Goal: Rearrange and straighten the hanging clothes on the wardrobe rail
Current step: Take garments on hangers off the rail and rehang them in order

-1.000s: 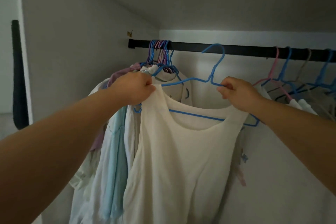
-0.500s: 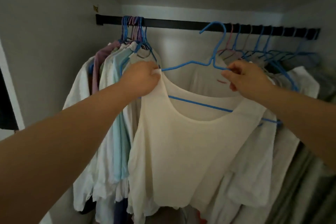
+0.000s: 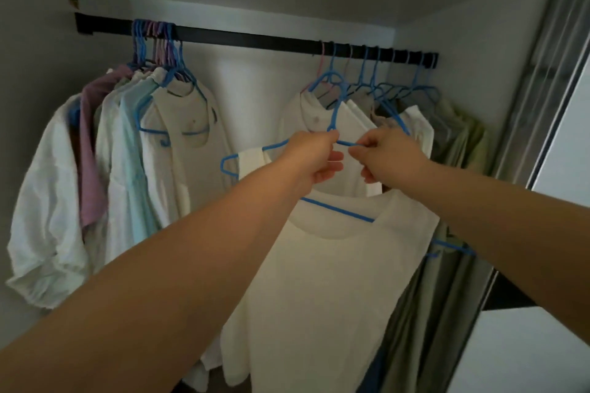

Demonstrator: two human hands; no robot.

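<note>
- Head view: my left hand (image 3: 314, 163) and my right hand (image 3: 388, 159) meet at the neck of a blue hanger (image 3: 335, 115), my fingers curled and clamped on its wire just under the hook.
- That hanger carries a cream top (image 3: 319, 281). Its hook sits below the black rail (image 3: 249, 38), in front of the right-hand clothes; it looks unhooked, though the dim light leaves me unsure.
- Done, as I judge it: one bunch of shirts (image 3: 127, 143) is packed close at the rail's left end, and a second bunch (image 3: 399, 105) hangs close together at its right end.
- Between them the middle of the rail is bare.
- Left to do: hang the cream top on the rail, most likely in that bare stretch or beside the right bunch.
- The top sits crooked, one strap far out on the hanger's left arm, so it needs squaring.
- The left bunch's sleeves lie rumpled over one another and look due for smoothing.
</note>
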